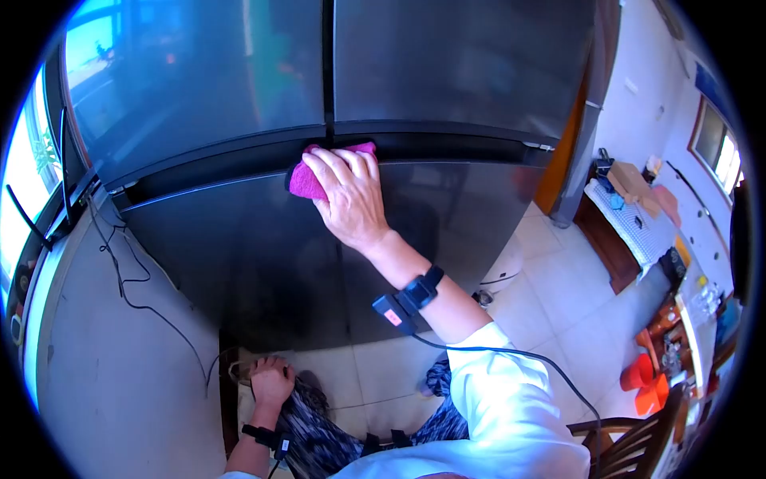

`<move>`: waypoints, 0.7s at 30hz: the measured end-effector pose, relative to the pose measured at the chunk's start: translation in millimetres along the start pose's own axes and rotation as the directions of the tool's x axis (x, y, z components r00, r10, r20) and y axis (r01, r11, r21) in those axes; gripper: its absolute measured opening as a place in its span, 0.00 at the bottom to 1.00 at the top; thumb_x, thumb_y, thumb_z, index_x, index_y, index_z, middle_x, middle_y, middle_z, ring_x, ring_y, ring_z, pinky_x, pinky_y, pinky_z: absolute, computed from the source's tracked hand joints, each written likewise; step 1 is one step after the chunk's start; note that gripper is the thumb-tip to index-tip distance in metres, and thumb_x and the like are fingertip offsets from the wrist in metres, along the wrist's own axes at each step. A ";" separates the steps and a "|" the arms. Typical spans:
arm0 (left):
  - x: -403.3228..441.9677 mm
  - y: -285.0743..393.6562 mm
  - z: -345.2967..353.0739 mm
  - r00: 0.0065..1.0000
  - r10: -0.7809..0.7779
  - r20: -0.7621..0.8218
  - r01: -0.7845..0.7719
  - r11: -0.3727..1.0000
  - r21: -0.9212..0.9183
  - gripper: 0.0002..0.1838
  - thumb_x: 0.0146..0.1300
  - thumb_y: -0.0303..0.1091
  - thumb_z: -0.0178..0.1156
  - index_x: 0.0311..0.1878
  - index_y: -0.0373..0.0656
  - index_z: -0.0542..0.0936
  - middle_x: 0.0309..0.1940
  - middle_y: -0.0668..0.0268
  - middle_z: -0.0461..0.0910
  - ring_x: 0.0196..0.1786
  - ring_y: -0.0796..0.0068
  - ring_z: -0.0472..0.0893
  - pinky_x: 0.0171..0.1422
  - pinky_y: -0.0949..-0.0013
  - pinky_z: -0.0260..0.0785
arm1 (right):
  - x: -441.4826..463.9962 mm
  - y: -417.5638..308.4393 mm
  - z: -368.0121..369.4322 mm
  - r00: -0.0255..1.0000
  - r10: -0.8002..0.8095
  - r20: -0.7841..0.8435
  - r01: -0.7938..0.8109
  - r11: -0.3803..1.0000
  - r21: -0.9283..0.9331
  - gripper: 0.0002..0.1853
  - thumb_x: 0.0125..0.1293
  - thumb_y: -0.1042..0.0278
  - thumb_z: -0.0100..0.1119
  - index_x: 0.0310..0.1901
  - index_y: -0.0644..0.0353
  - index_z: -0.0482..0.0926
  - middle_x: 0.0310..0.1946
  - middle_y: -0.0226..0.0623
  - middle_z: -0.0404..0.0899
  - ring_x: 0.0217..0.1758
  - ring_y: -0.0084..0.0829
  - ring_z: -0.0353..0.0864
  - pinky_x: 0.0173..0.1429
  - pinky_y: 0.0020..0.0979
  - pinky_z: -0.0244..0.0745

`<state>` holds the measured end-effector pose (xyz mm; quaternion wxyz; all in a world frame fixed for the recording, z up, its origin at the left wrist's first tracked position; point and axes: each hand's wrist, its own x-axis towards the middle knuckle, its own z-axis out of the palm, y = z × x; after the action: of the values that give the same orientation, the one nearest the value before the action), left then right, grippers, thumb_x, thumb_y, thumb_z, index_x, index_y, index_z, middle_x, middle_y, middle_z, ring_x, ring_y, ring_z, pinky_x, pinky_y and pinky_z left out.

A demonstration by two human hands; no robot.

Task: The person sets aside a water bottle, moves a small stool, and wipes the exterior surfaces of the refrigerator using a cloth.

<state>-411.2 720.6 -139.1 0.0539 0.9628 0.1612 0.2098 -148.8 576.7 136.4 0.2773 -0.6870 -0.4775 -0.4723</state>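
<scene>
My right hand (pixel 351 195) presses a pink cloth (pixel 307 182) against the dark refrigerator (pixel 239 231), its fingers bent over the cloth. The cloth lies at the top edge of the lower doors, along the recessed gap beneath the upper doors. Low on the left, my left hand (pixel 273 380) is beside my knee, next to a dark wooden edge (pixel 229 399). Its fingers look curled, and a beige item (pixel 238 371) shows beside them; what the hand grips, if anything, is hidden.
A loose black cable (pixel 140 306) hangs over the pale surface at left, by a window. Another cable (pixel 527 352) runs from my right wrist device. At right stand a wooden chair (pixel 638 435), a cloth-covered table (pixel 626 219) with a cardboard box, and red containers (pixel 638 373) on the tiled floor.
</scene>
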 end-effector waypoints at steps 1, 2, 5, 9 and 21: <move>-1.1 -0.7 -2.0 1.000 -0.002 -0.002 0.002 1.000 0.005 0.10 0.54 0.40 0.62 0.33 0.44 0.83 0.38 0.61 0.82 0.48 0.58 0.78 0.55 0.53 0.69 | 3.3 1.6 0.8 1.000 -0.016 0.010 0.016 1.000 -0.005 0.31 0.53 0.65 0.69 0.61 0.53 0.72 0.57 0.36 0.74 0.61 0.41 0.70 0.69 0.45 0.59; -2.8 -1.4 -3.5 1.000 -0.002 -0.005 0.002 1.000 0.003 0.10 0.54 0.40 0.62 0.33 0.44 0.83 0.38 0.61 0.82 0.48 0.58 0.78 0.55 0.53 0.69 | 4.2 10.2 -5.3 0.998 -0.045 0.054 0.044 0.999 0.016 0.31 0.53 0.65 0.69 0.61 0.52 0.71 0.55 0.37 0.75 0.59 0.41 0.71 0.67 0.45 0.61; -4.6 -1.1 -13.5 0.999 0.003 -0.039 -0.002 1.000 0.026 0.10 0.54 0.39 0.62 0.33 0.43 0.83 0.38 0.61 0.82 0.48 0.58 0.78 0.56 0.53 0.68 | -0.1 42.8 -36.7 0.999 -0.026 -0.020 0.028 0.995 0.093 0.20 0.56 0.67 0.61 0.52 0.50 0.78 0.48 0.34 0.80 0.51 0.40 0.77 0.56 0.41 0.67; -16.4 -9.8 -14.0 0.996 0.007 -0.084 -0.008 1.000 -0.013 0.10 0.53 0.38 0.62 0.33 0.43 0.83 0.38 0.61 0.82 0.48 0.59 0.78 0.57 0.52 0.67 | -54.0 123.5 -81.3 0.942 0.231 -0.242 -0.306 0.889 -0.340 0.19 0.62 0.67 0.57 0.56 0.56 0.76 0.52 0.40 0.77 0.58 0.45 0.72 0.65 0.45 0.63; -11.5 -2.3 -10.2 0.999 0.011 -0.052 -0.008 0.998 0.066 0.12 0.56 0.42 0.60 0.35 0.44 0.83 0.38 0.63 0.81 0.49 0.62 0.77 0.57 0.51 0.66 | -0.2 -19.3 20.9 0.999 0.041 -0.007 -0.042 0.980 -0.195 0.35 0.54 0.70 0.64 0.66 0.55 0.66 0.67 0.43 0.64 0.73 0.45 0.59 0.76 0.50 0.48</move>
<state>-426.1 719.3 -134.7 0.0171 0.9591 0.1648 0.2297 -158.5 601.6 126.5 0.2193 -0.7198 -0.4141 -0.5121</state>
